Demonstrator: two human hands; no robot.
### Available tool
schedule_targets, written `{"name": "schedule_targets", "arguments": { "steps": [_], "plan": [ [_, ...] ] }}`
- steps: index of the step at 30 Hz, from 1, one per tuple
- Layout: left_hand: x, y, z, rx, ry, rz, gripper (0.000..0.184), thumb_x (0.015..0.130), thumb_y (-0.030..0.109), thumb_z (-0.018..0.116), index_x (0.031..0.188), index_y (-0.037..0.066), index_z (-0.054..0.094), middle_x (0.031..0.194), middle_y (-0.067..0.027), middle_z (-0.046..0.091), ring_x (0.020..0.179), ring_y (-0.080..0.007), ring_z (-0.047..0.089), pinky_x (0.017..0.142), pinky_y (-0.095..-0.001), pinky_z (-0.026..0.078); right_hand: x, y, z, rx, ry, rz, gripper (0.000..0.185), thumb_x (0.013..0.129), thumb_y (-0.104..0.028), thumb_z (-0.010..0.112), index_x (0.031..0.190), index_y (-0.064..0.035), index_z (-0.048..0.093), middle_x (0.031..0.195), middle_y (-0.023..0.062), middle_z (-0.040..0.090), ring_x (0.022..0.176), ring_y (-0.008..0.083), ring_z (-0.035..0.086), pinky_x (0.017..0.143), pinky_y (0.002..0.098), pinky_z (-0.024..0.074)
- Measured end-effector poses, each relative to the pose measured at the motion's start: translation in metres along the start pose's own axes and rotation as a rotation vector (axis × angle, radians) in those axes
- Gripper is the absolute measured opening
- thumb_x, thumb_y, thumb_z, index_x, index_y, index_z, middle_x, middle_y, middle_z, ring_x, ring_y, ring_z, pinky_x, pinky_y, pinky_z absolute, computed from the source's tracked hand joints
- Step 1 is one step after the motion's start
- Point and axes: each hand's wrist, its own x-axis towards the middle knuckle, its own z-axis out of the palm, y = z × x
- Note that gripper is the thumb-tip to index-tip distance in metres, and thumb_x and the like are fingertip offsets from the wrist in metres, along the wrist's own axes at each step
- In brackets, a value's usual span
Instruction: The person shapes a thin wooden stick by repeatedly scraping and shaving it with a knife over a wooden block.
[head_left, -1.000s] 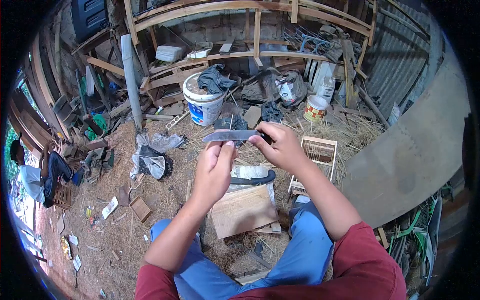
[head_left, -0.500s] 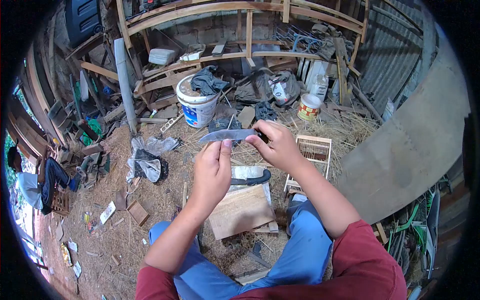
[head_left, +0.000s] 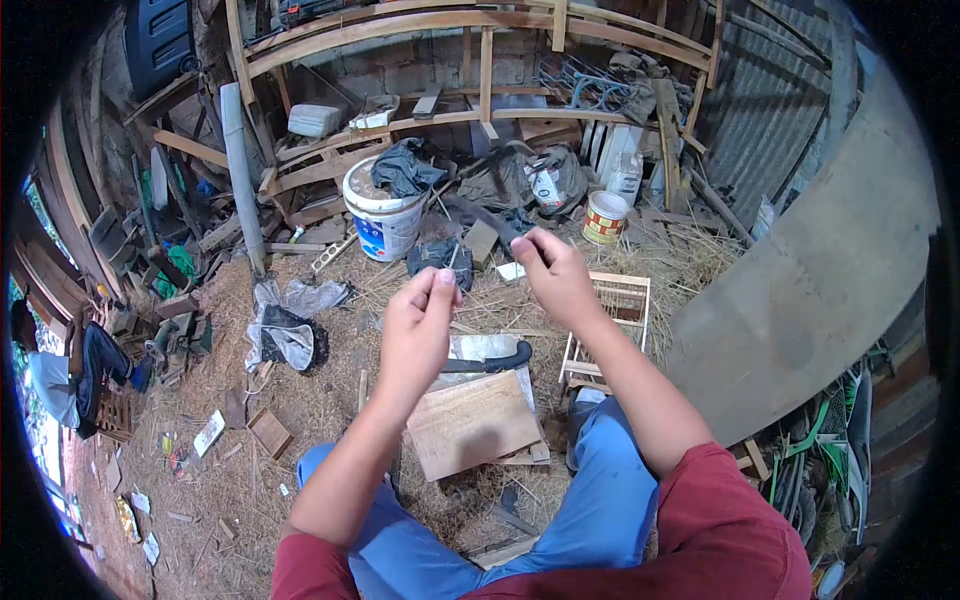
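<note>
My right hand (head_left: 555,280) is closed round the handle of a knife (head_left: 490,222), whose blade points up and to the left, a little blurred. To its left, my left hand (head_left: 418,318) is raised with thumb and fingers pinched together on a thin, pale piece that is too small to make out. The blade stands apart from my left hand. Below both hands a wooden board (head_left: 474,424) lies between my knees, with a dark curved handle (head_left: 500,360) and a whitish bundle just beyond it.
A small wooden rack (head_left: 606,335) stands right of the board. Farther off are a white bucket (head_left: 383,222), a smaller tub (head_left: 606,218) and a wooden post (head_left: 242,180). A large curved sheet (head_left: 800,300) leans at right. Another person (head_left: 55,380) sits at far left.
The knife has swung up and away from my left hand, which held its blade before. My hands have moved apart. The view has shifted slightly.
</note>
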Motion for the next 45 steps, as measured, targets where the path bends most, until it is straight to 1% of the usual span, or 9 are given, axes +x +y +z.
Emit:
{"name": "schedule_targets", "arguments": {
  "steps": [2,4,15,17,21,27,29,32,45],
  "plan": [
    [0.004,0.001,-0.002,-0.161,-0.096,-0.128,0.022,0.106,0.023,0.052,0.093,0.007,0.058,0.066,0.0026,0.049,0.055,-0.0049,0.039,0.050,-0.0245,0.032,0.004,0.020,0.001,0.036,-0.024,0.166,0.037,0.104,-0.036,0.057,0.094,-0.0007,0.062,0.070,0.0077,0.055,0.065,0.0164,0.051,0.061,0.0339,0.0422],
    [0.004,0.004,-0.001,-0.341,-0.102,-0.273,0.015,0.107,0.025,0.051,0.101,0.011,0.052,0.067,0.0059,0.045,0.053,-0.0033,0.035,0.047,-0.0218,0.028,0.006,0.031,0.004,0.017,-0.029,0.126,0.047,0.102,-0.046,0.057,0.098,0.0003,0.065,0.075,0.0157,0.063,0.064,0.0205,0.055,0.061,0.0364,0.0444],
    [-0.003,0.003,-0.001,-0.378,-0.167,-0.314,0.012,0.105,0.020,0.052,0.103,0.009,0.053,0.071,0.0062,0.044,0.056,-0.0036,0.034,0.049,-0.0227,0.027,-0.004,0.000,0.005,0.095,-0.246,-0.106,0.044,0.098,-0.045,0.064,0.092,-0.0011,0.063,0.074,0.0138,0.060,0.064,0.0233,0.056,0.061,0.0356,0.0437],
    [-0.005,0.000,0.001,-0.221,-0.110,-0.127,0.007,0.104,0.011,0.052,0.104,0.007,0.057,0.073,0.0039,0.050,0.060,-0.0031,0.042,0.052,-0.0214,0.033,-0.002,0.009,0.013,0.070,-0.214,-0.262,0.044,0.096,-0.045,0.066,0.092,-0.0014,0.064,0.074,0.0155,0.061,0.065,0.0272,0.057,0.061,0.0376,0.0440],
    [-0.010,0.005,0.002,-0.061,-0.069,-0.001,0.009,0.102,0.008,0.052,0.103,0.004,0.059,0.074,0.0024,0.052,0.065,-0.0055,0.046,0.057,-0.0246,0.038,-0.001,0.006,0.013,0.095,-0.212,-0.232,0.044,0.095,-0.045,0.067,0.091,-0.0014,0.064,0.076,0.0167,0.062,0.068,0.0312,0.059,0.063,0.0394,0.0449],
    [-0.015,0.010,0.006,0.212,-0.035,0.094,0.018,0.103,0.012,0.053,0.113,0.001,0.064,0.079,-0.0020,0.055,0.071,-0.0087,0.049,0.064,-0.0294,0.043,0.001,0.005,0.011,0.098,-0.177,-0.227,0.042,0.095,-0.043,0.067,0.091,-0.0020,0.064,0.076,0.0167,0.062,0.070,0.0325,0.060,0.064,0.0401,0.0453],
    [-0.012,-0.004,0.009,0.169,-0.011,0.289,0.025,0.106,0.023,0.053,0.109,0.001,0.064,0.080,0.0041,0.051,0.069,-0.0044,0.043,0.061,-0.0237,0.036,0.000,0.002,0.007,0.038,-0.224,-0.215,0.036,0.097,-0.037,0.066,0.093,-0.0009,0.061,0.080,0.0132,0.060,0.073,0.0266,0.060,0.068,0.0364,0.0463],
    [-0.016,0.011,0.004,-0.004,-0.116,0.038,0.029,0.107,0.027,0.053,0.110,0.000,0.064,0.079,0.0048,0.052,0.066,-0.0038,0.044,0.057,-0.0235,0.036,-0.001,0.001,0.008,0.067,-0.195,-0.221,0.041,0.094,-0.043,0.068,0.091,-0.0028,0.063,0.077,0.0167,0.061,0.072,0.0337,0.060,0.065,0.0405,0.0450],
    [-0.017,0.006,0.000,0.097,-0.168,0.034,0.030,0.108,0.030,0.051,0.101,0.003,0.060,0.074,0.0042,0.049,0.061,-0.0046,0.043,0.054,-0.0243,0.037,-0.001,0.002,0.005,0.013,-0.176,-0.339,0.044,0.094,-0.045,0.066,0.088,-0.0017,0.060,0.080,0.0172,0.060,0.078,0.0384,0.060,0.069,0.0436,0.0454]
  ]
}}
